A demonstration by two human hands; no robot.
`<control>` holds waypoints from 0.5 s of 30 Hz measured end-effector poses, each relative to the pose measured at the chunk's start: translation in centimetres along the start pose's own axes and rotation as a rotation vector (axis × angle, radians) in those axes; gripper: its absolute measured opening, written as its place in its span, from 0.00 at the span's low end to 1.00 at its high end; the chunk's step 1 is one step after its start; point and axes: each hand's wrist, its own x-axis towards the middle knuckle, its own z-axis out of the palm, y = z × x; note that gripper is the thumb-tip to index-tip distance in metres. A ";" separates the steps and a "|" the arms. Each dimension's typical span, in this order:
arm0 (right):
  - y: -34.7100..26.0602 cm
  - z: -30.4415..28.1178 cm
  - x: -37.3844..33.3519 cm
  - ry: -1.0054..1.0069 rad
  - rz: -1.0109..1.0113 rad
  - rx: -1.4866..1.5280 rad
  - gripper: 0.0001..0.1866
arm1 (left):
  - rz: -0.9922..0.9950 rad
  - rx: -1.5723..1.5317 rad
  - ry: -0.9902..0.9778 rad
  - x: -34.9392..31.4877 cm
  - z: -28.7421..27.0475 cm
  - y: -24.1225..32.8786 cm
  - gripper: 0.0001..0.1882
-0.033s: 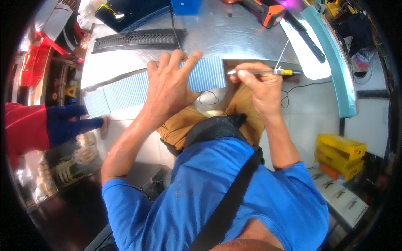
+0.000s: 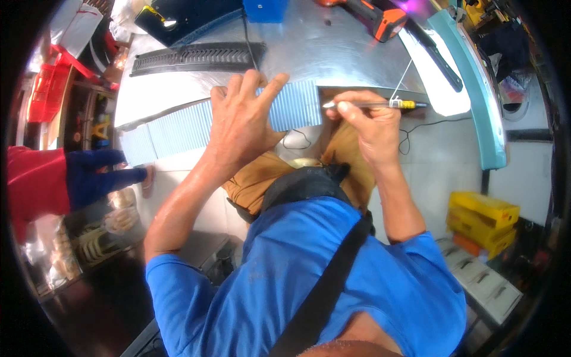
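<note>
A long light-blue corrugated strip (image 2: 178, 132) lies slantwise along the front edge of the metal table (image 2: 303, 50). My left hand (image 2: 241, 119) is laid across it, fingers spread and bent toward its far edge, steadying it; the thumb comes down by the near edge. Just past the strip's right end, my right hand (image 2: 372, 122) pinches a pen (image 2: 380, 104) between thumb and fingers. The pen lies nearly level, its pale tip pointing left, apart from the strip. A thin white string is tied round it near the yellow band.
Farther back lie a black ribbed strip (image 2: 196, 58), an orange-and-black power tool (image 2: 380, 21) and a black-handled knife (image 2: 437, 56) on white material. A curved teal panel (image 2: 470, 89) stands at right. A person in red (image 2: 38, 184) is at left. Yellow boxes (image 2: 482, 217) sit lower right.
</note>
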 end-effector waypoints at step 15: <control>1.8 1.0 1.0 0.042 0.149 -0.170 0.06 | 0.000 -0.085 -0.010 1.1 2.9 -2.5 0.51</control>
